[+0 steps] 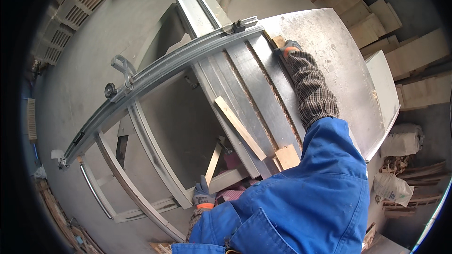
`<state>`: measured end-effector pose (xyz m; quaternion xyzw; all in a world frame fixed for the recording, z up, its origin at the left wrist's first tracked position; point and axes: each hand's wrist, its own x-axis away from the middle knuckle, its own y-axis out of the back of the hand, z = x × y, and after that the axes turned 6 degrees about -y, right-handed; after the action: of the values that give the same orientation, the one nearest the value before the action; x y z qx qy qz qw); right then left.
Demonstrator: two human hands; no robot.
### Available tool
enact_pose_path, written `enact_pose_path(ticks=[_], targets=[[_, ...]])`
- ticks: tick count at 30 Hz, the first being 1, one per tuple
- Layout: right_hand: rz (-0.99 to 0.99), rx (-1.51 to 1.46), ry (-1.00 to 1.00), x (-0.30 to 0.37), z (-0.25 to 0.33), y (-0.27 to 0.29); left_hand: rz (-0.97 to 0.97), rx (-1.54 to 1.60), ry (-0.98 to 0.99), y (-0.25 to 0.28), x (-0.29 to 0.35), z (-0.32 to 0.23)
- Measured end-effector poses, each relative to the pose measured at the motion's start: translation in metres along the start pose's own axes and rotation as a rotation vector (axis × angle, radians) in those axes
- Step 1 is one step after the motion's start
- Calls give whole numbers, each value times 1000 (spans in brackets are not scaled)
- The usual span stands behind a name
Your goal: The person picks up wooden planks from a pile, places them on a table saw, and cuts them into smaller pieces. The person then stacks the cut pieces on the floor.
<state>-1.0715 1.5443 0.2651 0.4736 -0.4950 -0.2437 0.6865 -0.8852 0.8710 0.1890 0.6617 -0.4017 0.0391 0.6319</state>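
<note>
I wear grey gloves with orange cuffs on both hands. My right hand (290,47) is stretched far out over the metal saw table, its fingers closed on a small wood piece (278,41) beside the long slot. Close to my body, my left hand (204,194) is at the near bar of the sliding frame. A thin wooden strip (213,162) rises from its fingers, which look closed around the lower end. Another light wooden strip (240,128) lies slantwise on the sliding table's edge. Small wood blocks (287,156) sit by my right upper arm.
A long metal fence (160,73) with a clamp-like stop (123,71) crosses the frame. Further off runs a metal rail (192,2). Boards (419,56) are stacked at the right, near white sacks (393,188). Plastic crates (77,9) stand at the far left.
</note>
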Motion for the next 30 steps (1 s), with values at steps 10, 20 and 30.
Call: enact_pose_path(ticks=[10, 20, 30], targets=[[-290, -484, 322, 22, -64, 67, 21, -49, -61, -10, -6, 11], [-672, -1000, 853, 254, -114, 271, -275, 399, -203, 14, 6, 21], [-423, -1984, 970, 479, -274, 174, -115, 1012, 23, 46, 3, 23]])
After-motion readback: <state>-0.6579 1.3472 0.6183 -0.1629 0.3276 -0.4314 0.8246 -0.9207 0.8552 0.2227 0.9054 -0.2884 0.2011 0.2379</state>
